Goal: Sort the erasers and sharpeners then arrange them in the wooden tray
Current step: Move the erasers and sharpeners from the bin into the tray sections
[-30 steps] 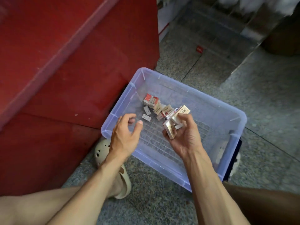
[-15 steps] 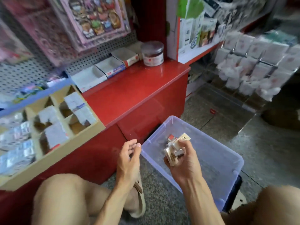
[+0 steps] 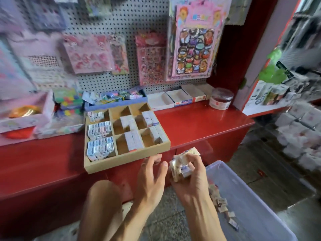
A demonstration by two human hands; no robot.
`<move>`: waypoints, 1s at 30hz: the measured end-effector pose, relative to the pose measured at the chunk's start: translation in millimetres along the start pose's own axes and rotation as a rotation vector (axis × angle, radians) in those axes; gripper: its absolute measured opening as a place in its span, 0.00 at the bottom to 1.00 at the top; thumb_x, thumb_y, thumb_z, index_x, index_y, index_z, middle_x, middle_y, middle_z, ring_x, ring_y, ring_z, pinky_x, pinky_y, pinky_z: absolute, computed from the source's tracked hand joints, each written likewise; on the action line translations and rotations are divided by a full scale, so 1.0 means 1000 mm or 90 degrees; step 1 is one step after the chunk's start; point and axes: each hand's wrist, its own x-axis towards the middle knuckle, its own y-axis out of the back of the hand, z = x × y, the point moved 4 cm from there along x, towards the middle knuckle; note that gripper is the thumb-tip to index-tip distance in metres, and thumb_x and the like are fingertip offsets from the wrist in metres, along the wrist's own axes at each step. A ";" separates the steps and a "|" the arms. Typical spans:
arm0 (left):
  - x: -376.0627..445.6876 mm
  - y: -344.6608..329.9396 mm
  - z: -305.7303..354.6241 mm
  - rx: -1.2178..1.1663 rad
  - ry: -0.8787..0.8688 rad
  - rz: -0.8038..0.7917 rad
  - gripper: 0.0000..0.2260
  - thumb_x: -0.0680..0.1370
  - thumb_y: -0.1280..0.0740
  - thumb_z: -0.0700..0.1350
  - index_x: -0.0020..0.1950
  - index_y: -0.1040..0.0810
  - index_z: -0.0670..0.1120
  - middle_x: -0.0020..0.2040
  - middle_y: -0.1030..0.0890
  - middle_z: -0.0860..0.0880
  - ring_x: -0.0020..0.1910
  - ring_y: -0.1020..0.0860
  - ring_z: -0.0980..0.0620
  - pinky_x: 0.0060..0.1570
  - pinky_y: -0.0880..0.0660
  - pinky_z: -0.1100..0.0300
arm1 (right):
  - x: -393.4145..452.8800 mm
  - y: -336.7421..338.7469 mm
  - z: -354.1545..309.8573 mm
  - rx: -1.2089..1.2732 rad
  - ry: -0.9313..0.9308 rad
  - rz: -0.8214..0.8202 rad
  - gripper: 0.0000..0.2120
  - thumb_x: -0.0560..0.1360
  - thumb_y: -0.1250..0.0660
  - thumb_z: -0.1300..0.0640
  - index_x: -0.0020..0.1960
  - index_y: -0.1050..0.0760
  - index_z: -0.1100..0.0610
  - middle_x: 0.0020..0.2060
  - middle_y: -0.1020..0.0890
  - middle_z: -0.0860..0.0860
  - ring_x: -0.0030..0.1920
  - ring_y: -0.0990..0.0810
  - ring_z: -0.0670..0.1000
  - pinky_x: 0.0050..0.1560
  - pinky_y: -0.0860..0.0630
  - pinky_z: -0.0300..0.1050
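While the right hand [image 3: 189, 173] grips a clutch of small boxes [image 3: 182, 164], the left hand [image 3: 151, 173] hangs loosely open beside it. Wooden tray [image 3: 128, 158] at frame centre holds packets in most compartments; clear bin [image 3: 257, 206], lower right, holds loose ones.

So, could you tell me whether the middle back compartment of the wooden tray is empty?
Empty: the wooden tray shows bare wood there.

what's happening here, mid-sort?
A person crouches in front of a red shop counter. The right hand grips a handful of small boxed erasers, its fingers curled over them. The left hand is open beside it, holding nothing. The wooden tray on the counter is partly filled: the left compartments are packed, the others hold a few boxes each. More loose pieces lie in the clear plastic bin on the floor.
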 end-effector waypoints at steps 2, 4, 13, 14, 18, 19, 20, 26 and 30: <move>0.007 0.015 0.006 0.027 -0.032 0.006 0.11 0.75 0.37 0.59 0.52 0.22 0.56 0.50 0.19 0.59 0.53 0.22 0.59 0.55 0.27 0.63 | 0.008 -0.018 0.010 -0.015 -0.009 -0.032 0.12 0.63 0.29 0.58 0.45 0.27 0.58 0.37 0.25 0.54 0.34 0.27 0.51 0.35 0.29 0.42; 0.016 0.029 0.011 0.058 -0.051 0.006 0.13 0.74 0.35 0.60 0.50 0.20 0.53 0.48 0.19 0.60 0.52 0.22 0.62 0.52 0.29 0.70 | 0.012 -0.031 0.018 -0.052 -0.010 -0.049 0.15 0.66 0.30 0.58 0.50 0.28 0.60 0.36 0.27 0.53 0.32 0.29 0.50 0.30 0.30 0.40; 0.044 0.053 0.009 0.051 0.006 -0.022 0.06 0.70 0.25 0.46 0.43 0.17 0.46 0.47 0.20 0.54 0.48 0.22 0.61 0.47 0.31 0.74 | 0.029 -0.054 0.040 -0.261 0.044 0.007 0.08 0.68 0.35 0.58 0.42 0.20 0.61 0.33 0.22 0.55 0.30 0.31 0.49 0.30 0.36 0.41; 0.047 0.054 0.010 0.038 0.018 -0.019 0.03 0.70 0.24 0.43 0.42 0.17 0.47 0.46 0.20 0.54 0.47 0.22 0.60 0.45 0.31 0.73 | 0.031 -0.056 0.043 -0.250 0.039 0.001 0.09 0.67 0.34 0.57 0.41 0.19 0.60 0.35 0.22 0.55 0.32 0.29 0.50 0.33 0.35 0.42; 0.057 0.060 0.010 -0.078 0.089 -0.003 0.04 0.66 0.27 0.47 0.39 0.17 0.49 0.44 0.17 0.53 0.42 0.19 0.59 0.42 0.27 0.70 | 0.043 -0.062 0.048 -0.118 -0.010 -0.006 0.14 0.73 0.33 0.55 0.56 0.23 0.61 0.39 0.24 0.56 0.35 0.24 0.52 0.33 0.27 0.43; 0.060 0.061 0.009 -0.101 0.106 -0.010 0.06 0.65 0.29 0.48 0.41 0.17 0.49 0.43 0.16 0.52 0.43 0.18 0.57 0.43 0.25 0.67 | 0.046 -0.063 0.049 -0.089 -0.023 -0.008 0.14 0.74 0.33 0.55 0.57 0.24 0.60 0.39 0.24 0.55 0.35 0.25 0.52 0.32 0.28 0.43; 0.062 0.062 0.008 -0.123 0.120 -0.022 0.07 0.66 0.29 0.48 0.42 0.17 0.48 0.43 0.16 0.51 0.44 0.18 0.54 0.44 0.24 0.65 | 0.049 -0.064 0.048 -0.071 -0.032 -0.009 0.15 0.74 0.33 0.54 0.58 0.25 0.60 0.40 0.24 0.55 0.35 0.25 0.52 0.32 0.28 0.43; 0.098 0.081 0.003 -0.083 0.120 -0.055 0.06 0.75 0.28 0.39 0.45 0.19 0.51 0.38 0.17 0.54 0.38 0.19 0.57 0.36 0.25 0.65 | 0.067 -0.067 0.045 -0.077 -0.071 0.010 0.17 0.74 0.34 0.52 0.59 0.27 0.59 0.37 0.24 0.54 0.26 0.31 0.47 0.22 0.33 0.36; 0.148 0.099 -0.017 0.026 0.109 -0.036 0.09 0.75 0.29 0.39 0.48 0.20 0.54 0.43 0.18 0.53 0.41 0.19 0.54 0.44 0.20 0.57 | 0.074 -0.068 0.037 -0.138 -0.074 -0.011 0.27 0.66 0.30 0.48 0.61 0.24 0.59 0.39 0.21 0.55 0.30 0.27 0.48 0.23 0.33 0.36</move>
